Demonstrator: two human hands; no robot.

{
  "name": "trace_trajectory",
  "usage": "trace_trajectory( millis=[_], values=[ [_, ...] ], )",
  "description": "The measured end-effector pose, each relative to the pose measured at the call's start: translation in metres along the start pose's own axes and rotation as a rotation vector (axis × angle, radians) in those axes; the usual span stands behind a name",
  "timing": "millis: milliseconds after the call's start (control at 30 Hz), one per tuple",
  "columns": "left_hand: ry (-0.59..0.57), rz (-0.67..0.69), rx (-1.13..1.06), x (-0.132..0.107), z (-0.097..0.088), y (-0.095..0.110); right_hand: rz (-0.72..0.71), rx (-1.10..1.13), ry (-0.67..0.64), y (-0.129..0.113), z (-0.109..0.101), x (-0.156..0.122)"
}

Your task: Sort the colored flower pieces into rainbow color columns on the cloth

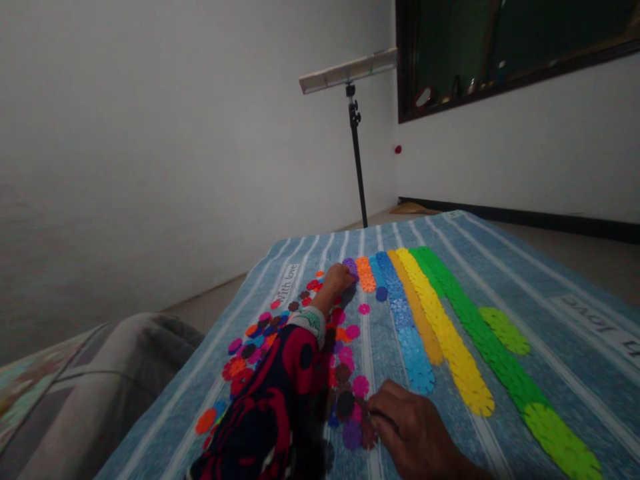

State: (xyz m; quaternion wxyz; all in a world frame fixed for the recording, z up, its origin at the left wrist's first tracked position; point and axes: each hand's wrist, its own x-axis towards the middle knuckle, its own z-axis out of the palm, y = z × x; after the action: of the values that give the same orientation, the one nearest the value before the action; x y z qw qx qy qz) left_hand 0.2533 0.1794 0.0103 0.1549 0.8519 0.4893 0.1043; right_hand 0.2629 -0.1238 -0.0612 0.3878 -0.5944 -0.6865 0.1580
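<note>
A person's left hand (341, 279) reaches the short row of purple notched discs (351, 268) on a striped blue cloth (320, 251), while the right hand (415, 427) rests beside a brown disc (369, 435) in the mixed pile. Whether either hand's fingers grip anything cannot be told.

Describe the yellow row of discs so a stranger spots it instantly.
Find the blue striped cloth, then the rows of discs right of the loose discs. The yellow row lies between a shorter mustard row and a longer green row; its bright lemon colour sets it apart.
</note>
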Motion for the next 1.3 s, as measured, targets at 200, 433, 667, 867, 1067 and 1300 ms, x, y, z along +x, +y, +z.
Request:
trace_trajectory(
  millis=[200, 433, 667, 867, 1067, 1300],
  values=[
    [0.061, 0.002, 0.097, -0.008, 0.003, 0.000, 0.004, 0.006, 0.015, -0.001, -0.001, 0.000],
    [0.065, 0.016, 0.022, -0.015, 0.006, -0.008, 0.048, 0.022, -0.002, -0.007, -0.005, 0.001],
    [0.002, 0.133, 0.002, -0.051, -0.013, -0.027, 0.084, 0.013, -0.037, -0.015, -0.013, 0.001],
    [-0.220, 0.327, -0.032, -0.105, -0.035, -0.046, 0.079, -0.004, -0.035, -0.014, -0.016, 0.001],
    [-0.266, 0.298, 0.070, -0.149, -0.035, -0.048, 0.084, -0.012, -0.044, -0.015, -0.019, 0.001],
    [-0.182, 0.289, 0.223, -0.165, -0.030, -0.033, 0.067, -0.011, -0.053, -0.012, -0.021, -0.001]
  ],
)
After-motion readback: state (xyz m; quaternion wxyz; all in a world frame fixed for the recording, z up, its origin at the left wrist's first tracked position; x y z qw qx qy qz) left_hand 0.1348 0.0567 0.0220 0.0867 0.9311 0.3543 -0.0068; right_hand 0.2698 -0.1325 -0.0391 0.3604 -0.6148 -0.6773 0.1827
